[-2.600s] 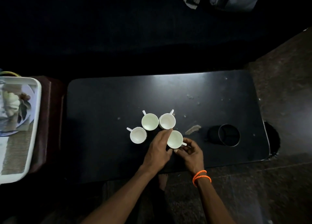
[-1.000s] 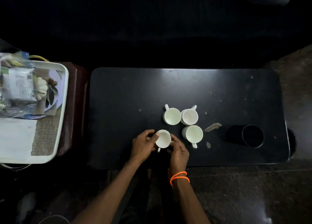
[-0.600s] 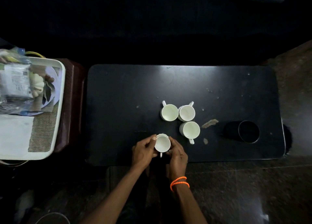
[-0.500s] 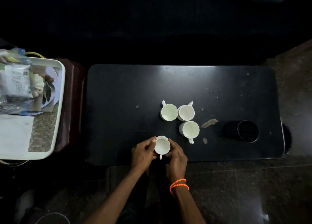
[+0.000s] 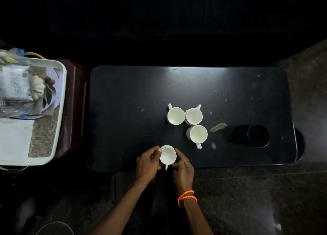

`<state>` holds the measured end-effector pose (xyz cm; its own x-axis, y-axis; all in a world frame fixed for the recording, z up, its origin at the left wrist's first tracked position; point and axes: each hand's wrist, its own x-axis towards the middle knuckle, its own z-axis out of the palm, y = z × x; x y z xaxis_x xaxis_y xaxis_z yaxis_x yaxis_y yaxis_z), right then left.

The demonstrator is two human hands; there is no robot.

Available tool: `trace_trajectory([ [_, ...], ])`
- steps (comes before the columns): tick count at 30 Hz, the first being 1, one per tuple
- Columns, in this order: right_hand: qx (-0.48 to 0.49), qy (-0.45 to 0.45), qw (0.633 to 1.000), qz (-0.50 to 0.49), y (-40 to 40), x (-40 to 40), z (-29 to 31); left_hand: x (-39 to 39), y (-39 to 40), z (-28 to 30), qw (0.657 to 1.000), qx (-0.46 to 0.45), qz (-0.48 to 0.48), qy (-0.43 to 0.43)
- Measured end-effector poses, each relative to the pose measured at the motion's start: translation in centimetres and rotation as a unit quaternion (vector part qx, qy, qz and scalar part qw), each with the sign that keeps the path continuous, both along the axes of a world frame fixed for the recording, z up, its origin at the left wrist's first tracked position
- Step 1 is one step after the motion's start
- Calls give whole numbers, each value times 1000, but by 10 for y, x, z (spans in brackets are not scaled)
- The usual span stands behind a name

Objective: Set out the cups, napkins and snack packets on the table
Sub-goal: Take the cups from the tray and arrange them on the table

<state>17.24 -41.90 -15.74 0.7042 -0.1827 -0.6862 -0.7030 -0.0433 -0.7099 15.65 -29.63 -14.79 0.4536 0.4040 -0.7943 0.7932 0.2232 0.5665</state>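
Near the tabletop (image 5: 123, 93) front edge, left hand (image 5: 147, 165) and right hand (image 5: 183, 169) fingers curled round one white cup (image 5: 167, 156): I should set it down level, handle toward me, apart from the three cups (image 5: 193, 116) behind.

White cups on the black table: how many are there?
4. Two stand side by side mid-table, one just nearer the person, and one at the near edge between both hands.
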Motion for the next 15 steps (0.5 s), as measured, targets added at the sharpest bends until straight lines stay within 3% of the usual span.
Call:
trace_trajectory([
  [3, 6, 13, 999, -46, -6, 1, 4, 2, 1, 7, 994, 86, -57, 38],
  [7, -104, -35, 988, -110, -28, 19, 13, 15, -12, 31, 974, 217, 58, -34],
  [11, -200, -81, 970, -113, -58, 61, 17, 45, -49, 46, 976, 152, 23, -154],
  [15, -127, -76, 989, -23, -62, 108, 17, 90, -75, 43, 987, 92, -46, -124],
])
